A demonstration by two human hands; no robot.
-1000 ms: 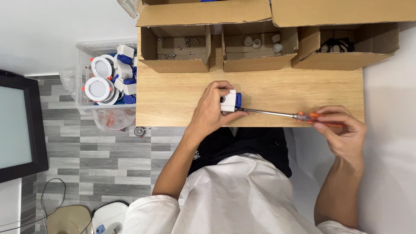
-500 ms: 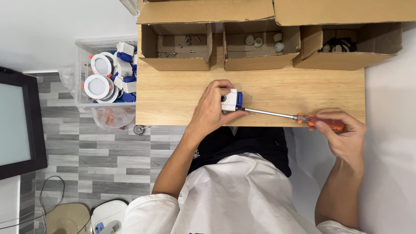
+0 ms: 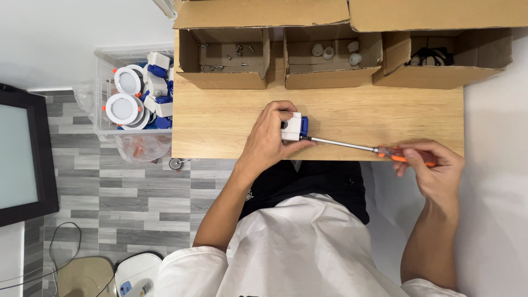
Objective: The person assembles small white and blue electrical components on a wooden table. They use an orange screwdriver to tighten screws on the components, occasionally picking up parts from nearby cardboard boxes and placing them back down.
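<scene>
My left hand (image 3: 269,137) grips a small white and blue box-shaped part (image 3: 294,126) on the wooden table (image 3: 220,126). My right hand (image 3: 432,173) holds the orange handle of a long screwdriver (image 3: 357,147) near the table's front right corner. The metal shaft runs left and its tip meets the lower edge of the part by my left thumb.
Three open cardboard boxes stand along the back: one with screws (image 3: 228,55), one with small white caps (image 3: 330,52), one with black cables (image 3: 434,55). A clear bin (image 3: 135,91) of round white lamps and blue-white parts sits left of the table. A dark screen (image 3: 22,159) is at far left.
My right hand has shifted slightly on the screwdriver handle, fingers turning around it. The left hand and the part stay in place.
</scene>
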